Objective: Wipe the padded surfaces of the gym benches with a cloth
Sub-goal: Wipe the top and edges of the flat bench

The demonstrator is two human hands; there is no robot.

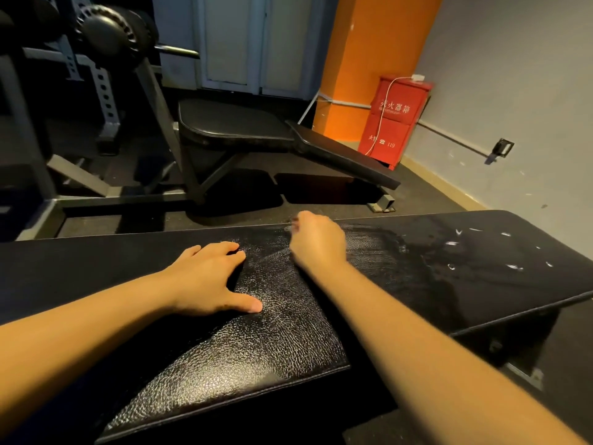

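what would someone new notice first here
Two bare forearms reach across a black padded bench in the foreground: the left hand lies flat on it, the right hand is curled near its far edge, and no cloth shows. White scuffs fleck the pad's right end, and a red fire box stands by the orange column behind.

Across the lower frame I saw the near bench pad (256, 348), black and pebbled, with a hazy smeared patch at its centre. The left hand (208, 277) lay flat on it, fingers straight and thumb spread. The right hand (316, 242) sat just right of it near the pad's far edge, fingers curled under; whether they held anything I could not tell. White scuffs (481, 248) flecked the pad at right. Above centre stood a second bench (237, 123), with a red cabinet (398, 117) beside an orange column (369, 43) at upper right.
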